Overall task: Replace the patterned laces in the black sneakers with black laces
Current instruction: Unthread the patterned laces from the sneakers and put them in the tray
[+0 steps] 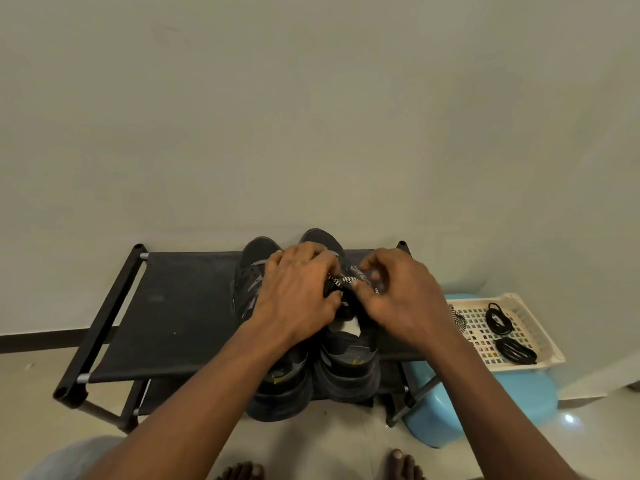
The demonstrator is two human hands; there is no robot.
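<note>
Two black sneakers stand side by side on a low black rack, heels toward me: the left sneaker and the right sneaker. A black-and-white patterned lace runs across the top of the right sneaker. My left hand grips the shoe's tongue area with curled fingers beside the lace. My right hand pinches the patterned lace between thumb and fingers. Two coiled black laces lie in a cream tray at the right, next to a removed patterned lace.
The cream tray rests on a blue plastic stool just right of the rack. A plain wall rises right behind the rack. My bare toes show at the bottom edge on the tiled floor.
</note>
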